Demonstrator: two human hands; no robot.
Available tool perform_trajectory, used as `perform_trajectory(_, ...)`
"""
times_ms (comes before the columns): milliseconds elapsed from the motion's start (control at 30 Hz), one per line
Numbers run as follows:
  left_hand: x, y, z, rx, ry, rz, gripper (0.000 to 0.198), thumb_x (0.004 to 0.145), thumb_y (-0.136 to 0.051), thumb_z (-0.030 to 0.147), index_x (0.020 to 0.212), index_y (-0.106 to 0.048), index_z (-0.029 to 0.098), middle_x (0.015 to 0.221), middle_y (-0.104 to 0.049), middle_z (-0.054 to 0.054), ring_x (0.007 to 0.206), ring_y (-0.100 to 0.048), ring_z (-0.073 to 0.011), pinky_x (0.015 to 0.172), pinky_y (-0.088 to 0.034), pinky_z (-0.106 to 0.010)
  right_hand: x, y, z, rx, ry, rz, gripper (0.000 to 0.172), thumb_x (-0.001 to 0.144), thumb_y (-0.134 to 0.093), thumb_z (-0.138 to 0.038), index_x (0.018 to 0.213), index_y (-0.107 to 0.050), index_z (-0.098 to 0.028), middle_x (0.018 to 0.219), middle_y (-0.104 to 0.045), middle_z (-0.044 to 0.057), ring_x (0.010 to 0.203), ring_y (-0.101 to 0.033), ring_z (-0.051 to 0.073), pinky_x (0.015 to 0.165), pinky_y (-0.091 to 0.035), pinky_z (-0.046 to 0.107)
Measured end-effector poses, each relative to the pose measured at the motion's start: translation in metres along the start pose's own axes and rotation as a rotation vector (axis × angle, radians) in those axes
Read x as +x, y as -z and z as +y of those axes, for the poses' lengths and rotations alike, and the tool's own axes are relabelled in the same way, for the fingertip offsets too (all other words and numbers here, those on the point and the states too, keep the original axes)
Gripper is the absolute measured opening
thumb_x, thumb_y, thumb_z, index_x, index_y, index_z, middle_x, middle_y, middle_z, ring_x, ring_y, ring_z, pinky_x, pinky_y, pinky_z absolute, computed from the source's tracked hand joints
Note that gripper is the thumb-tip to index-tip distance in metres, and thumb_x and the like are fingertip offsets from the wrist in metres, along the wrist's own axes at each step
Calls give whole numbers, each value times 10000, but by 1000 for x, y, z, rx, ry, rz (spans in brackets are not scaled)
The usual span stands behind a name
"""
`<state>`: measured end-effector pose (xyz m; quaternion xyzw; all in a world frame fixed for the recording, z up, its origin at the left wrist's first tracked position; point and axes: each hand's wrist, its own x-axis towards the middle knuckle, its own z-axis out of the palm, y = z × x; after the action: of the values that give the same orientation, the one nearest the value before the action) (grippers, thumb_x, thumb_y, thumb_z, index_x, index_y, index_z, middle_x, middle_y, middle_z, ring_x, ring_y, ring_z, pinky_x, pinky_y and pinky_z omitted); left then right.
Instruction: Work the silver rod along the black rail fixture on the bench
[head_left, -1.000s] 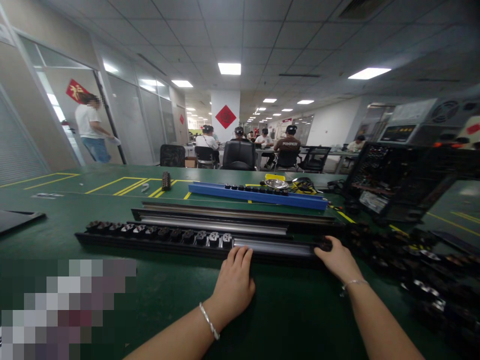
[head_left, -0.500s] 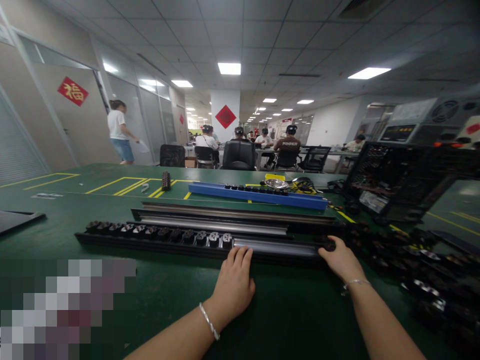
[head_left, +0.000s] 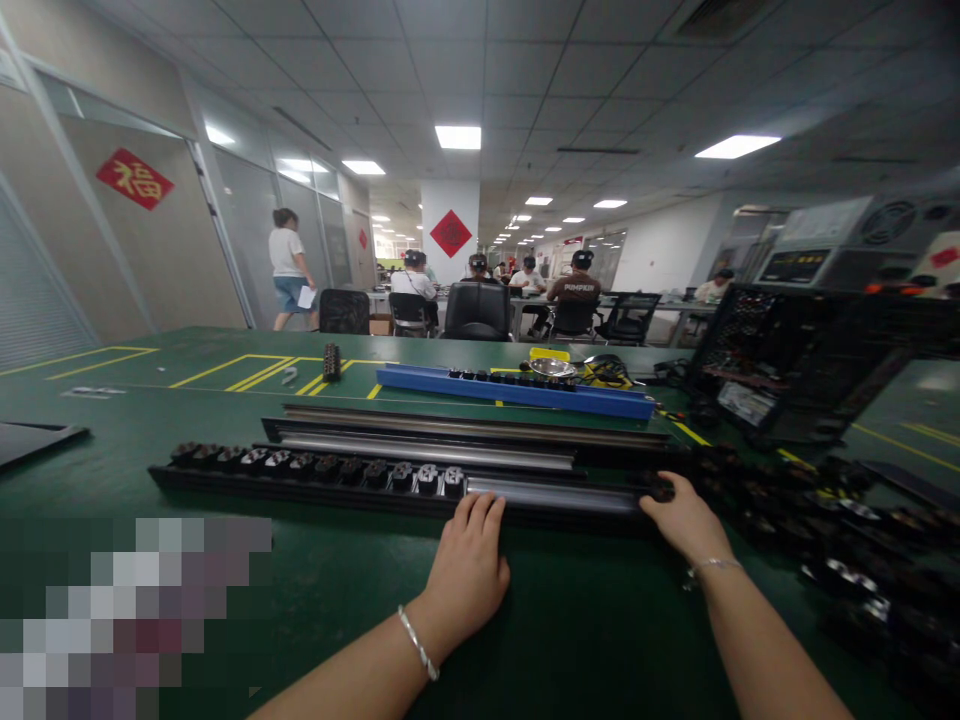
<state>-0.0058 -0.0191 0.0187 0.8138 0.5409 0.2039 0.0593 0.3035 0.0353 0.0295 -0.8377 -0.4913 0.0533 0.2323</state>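
A long black rail (head_left: 555, 507) lies across the table in front of me. Its left part holds a row of black socket modules (head_left: 352, 470), two with pale faces near the middle; the right part shows a bare metallic channel. The fingers of my left hand (head_left: 469, 560) hook over the rail's near edge, just right of the pale modules. At the rail's right end, my right hand (head_left: 688, 525) pinches a small black module (head_left: 661, 489) between thumb and fingers. Its underside is hidden, so I cannot tell whether it sits in the channel.
Behind lie more dark rails (head_left: 450, 430) and a blue rail (head_left: 420, 379) carrying small black parts. A heap of black modules (head_left: 847, 520) spreads at the right, below an open computer case (head_left: 787, 360). Several people sit beyond the green table (head_left: 150, 420); one person (head_left: 289, 265) walks at left.
Both hands and the rail stay nearly still; the right hand shifts very slightly, if at all. The walking person has moved to the right in the background.
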Motion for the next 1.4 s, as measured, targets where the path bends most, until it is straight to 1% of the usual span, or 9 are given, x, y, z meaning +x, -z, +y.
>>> perform_trajectory(133, 0, 2, 1, 3, 19, -32, 660, 728, -448, 200, 1371, -299, 202, 1425, -326, -18, 1311, -198, -223, 1066, -264, -389, 2, 0, 3, 10, -9, 8, 558, 706, -477, -378, 1224, -464, -169, 1003, -634, 121, 864, -617, 255, 723, -466, 332)
perform_trajectory(267, 0, 2, 1, 1, 9, -21, 660, 730, -442, 197, 1373, -295, 200, 1421, -330, -18, 1310, -201, -223, 1065, -268, -393, 6, -1, 8, 17, -37, 13, 528, 704, -473, -376, 1198, -480, -189, 1041, -625, 111, 882, -614, 256, 724, -466, 332)
perform_trajectory(400, 0, 3, 1, -3, 13, -27, 657, 731, -447, 202, 1371, -299, 201, 1422, -331, -20, 1314, -197, -222, 1070, -262, -392, 10, -3, 14, 49, -45, 41, 517, 687, -500, -377, 1174, -502, -203, 1005, -639, 99, 878, -616, 251, 735, -465, 333)
perform_trajectory(633, 0, 1, 0, -1, 8, -17, 657, 727, -448, 197, 1369, -306, 197, 1427, -325, -18, 1314, -194, -223, 1070, -262, -397, 9, -4, 14, 82, -32, 65, 567, 673, -498, -352, 1206, -478, -160, 1113, -598, 124, 985, -579, 263, 825, -443, 350)
perform_trajectory(800, 0, 2, 0, -9, 17, -23, 665, 716, -455, 193, 1365, -314, 202, 1424, -331, -15, 1309, -203, -216, 1067, -266, -383, 7, 0, 11, 100, -59, 73, 566, 671, -496, -338, 1202, -489, -142, 1135, -586, 128, 1020, -558, 270, 857, -430, 353)
perform_trajectory(967, 0, 3, 1, -11, 26, -32, 659, 720, -447, 189, 1365, -318, 205, 1430, -322, -9, 1314, -195, -220, 1069, -265, -389, 10, 2, 17, 106, -77, 108, 526, 655, -505, -336, 1150, -533, -161, 1106, -603, 120, 976, -576, 268, 817, -449, 359)
perform_trajectory(1067, 0, 3, 0, -11, 17, -25, 658, 721, -445, 186, 1365, -315, 205, 1423, -330, -16, 1314, -196, -221, 1071, -262, -386, 13, 1, 23, 102, -86, 108, 501, 656, -499, -350, 1121, -554, -173, 1089, -610, 116, 944, -585, 268, 782, -461, 364)
perform_trajectory(1233, 0, 1, -1, -7, 6, -10, 656, 721, -448, 194, 1364, -314, 205, 1418, -336, -18, 1308, -206, -219, 1068, -265, -378, 15, 2, 26, 72, -111, 93, 472, 664, -490, -372, 1092, -577, -191, 1061, -615, 109, 917, -588, 269, 768, -464, 370)
perform_trajectory(1400, -1, 0, -2, 0, -8, 11, 655, 721, -449, 192, 1362, -316, 201, 1410, -347, -16, 1301, -214, -214, 1064, -273, -371, 16, 5, 30, 67, -138, 113, 442, 665, -489, -367, 1059, -592, -196, 1004, -631, 109, 895, -592, 274, 774, -465, 383)
